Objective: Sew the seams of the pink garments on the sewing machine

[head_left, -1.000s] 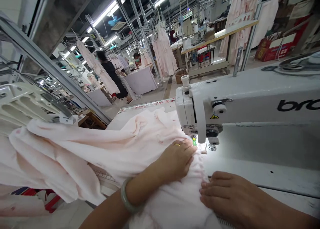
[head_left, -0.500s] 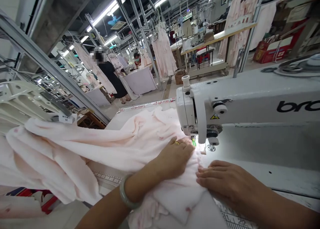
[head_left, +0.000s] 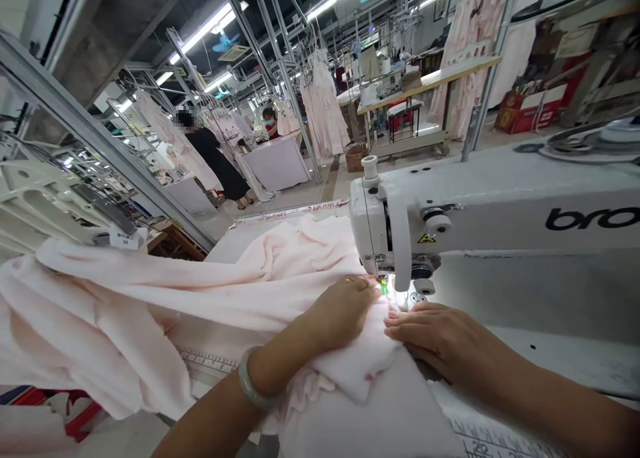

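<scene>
A pale pink, plush-looking garment lies bunched across the sewing machine table and runs under the needle area. My left hand, a bracelet on its wrist, is closed on the cloth just left of the presser foot; its fingertips are partly hidden. Close by on the right, my right hand pinches the garment's edge in front of the foot, fingers together. The white sewing machine has its lit needle area beside both hands, with a small green part at the foot.
A printed ruler strip runs along the table. White plastic hangers stand at the left. Farther off are a person in black, a seated person at another table, hanging pink garments and a red box.
The garment's front part has moved forward toward the needle. My right hand has moved forward with its edge, closer to the foot. The left hand stays beside the foot. The view has shifted slightly.
</scene>
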Available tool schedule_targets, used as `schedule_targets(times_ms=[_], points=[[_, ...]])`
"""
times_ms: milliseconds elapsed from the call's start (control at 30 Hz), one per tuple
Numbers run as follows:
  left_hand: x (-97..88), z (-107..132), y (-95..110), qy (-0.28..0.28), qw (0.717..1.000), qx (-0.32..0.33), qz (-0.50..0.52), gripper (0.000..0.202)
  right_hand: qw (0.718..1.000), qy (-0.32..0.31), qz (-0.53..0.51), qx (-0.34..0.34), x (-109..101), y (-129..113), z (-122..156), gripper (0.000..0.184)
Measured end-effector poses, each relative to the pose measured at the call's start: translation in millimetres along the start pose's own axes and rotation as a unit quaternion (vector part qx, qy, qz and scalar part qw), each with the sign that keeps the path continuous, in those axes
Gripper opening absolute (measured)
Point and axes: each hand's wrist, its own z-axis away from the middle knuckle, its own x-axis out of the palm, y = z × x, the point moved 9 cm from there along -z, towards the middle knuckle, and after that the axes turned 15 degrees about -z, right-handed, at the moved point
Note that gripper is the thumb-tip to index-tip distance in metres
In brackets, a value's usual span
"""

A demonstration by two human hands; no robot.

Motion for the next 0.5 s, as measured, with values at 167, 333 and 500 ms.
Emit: schedule_targets(times_ms=[167, 333, 500], points=[[-4.0, 14.2, 21.5, -0.001, 0.999, 0.008, -0.031, 0.021, 0.999, 0.022, -0.026, -0.03, -3.6, -6.4, 4.1, 0.033], [7.5, 10.9, 18.7, 0.0, 1.0, 0.011, -0.016, 0.025, 0.999, 0.034, -0.02, -0.038, -5.1, -4.1, 1.9, 0.032], [5.5, -1.4, -0.6, -0.017, 1.0, -0.002, -0.025, 0.02, 0.998, 0.049, -0.001, -0.027, -8.5, 2.8, -3.7, 0.038]])
